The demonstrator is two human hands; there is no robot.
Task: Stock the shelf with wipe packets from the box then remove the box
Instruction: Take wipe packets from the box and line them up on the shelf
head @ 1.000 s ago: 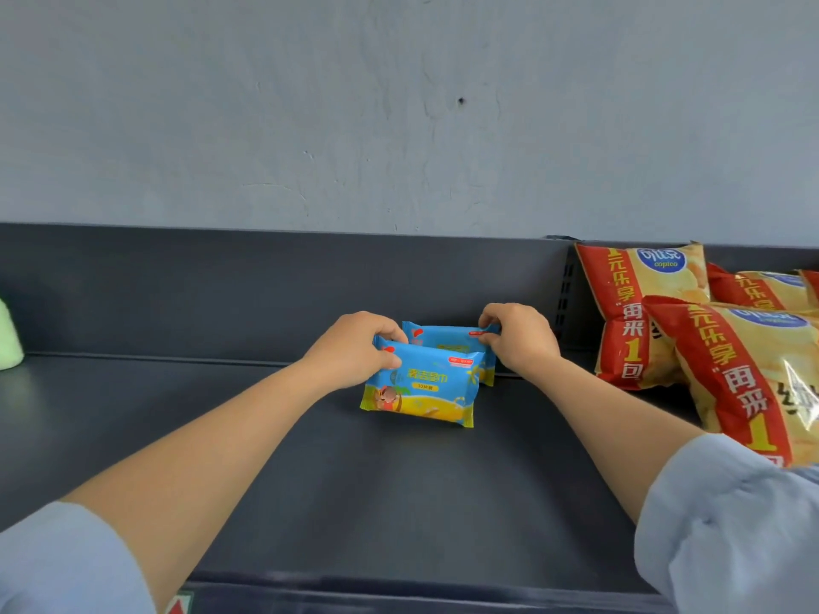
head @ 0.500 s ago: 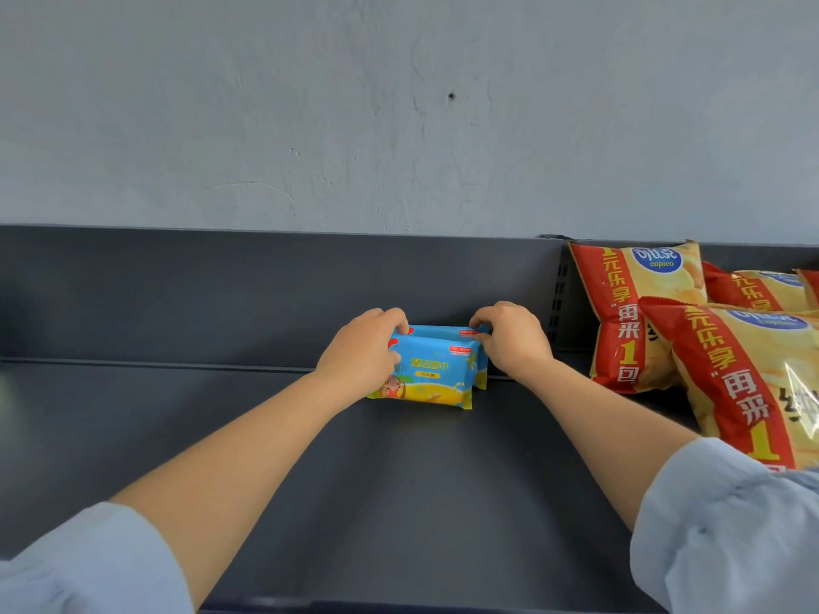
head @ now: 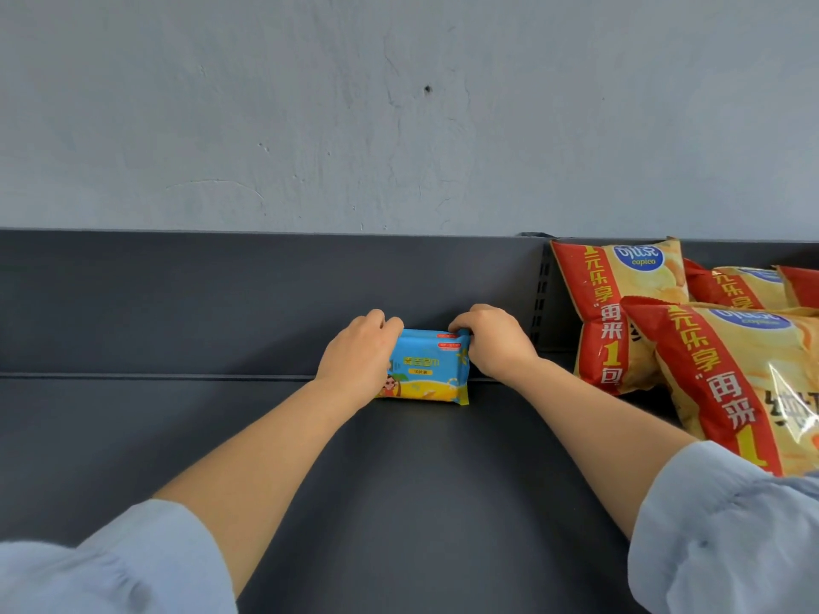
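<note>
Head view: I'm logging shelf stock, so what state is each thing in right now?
wipe packets: standing on edge at the back of the shelf, one behind the other
left hand: grip on the packets' left end
right hand: grip on their right end
chip bags: piled at the right, overlapping

Both wipe packets [head: 423, 370] slid rearward toward back panel [head: 221, 303], now overlapping.

The head-worn camera faces forward, close to the shelf [head: 399, 480] and wall [head: 399, 126] behind.
</note>
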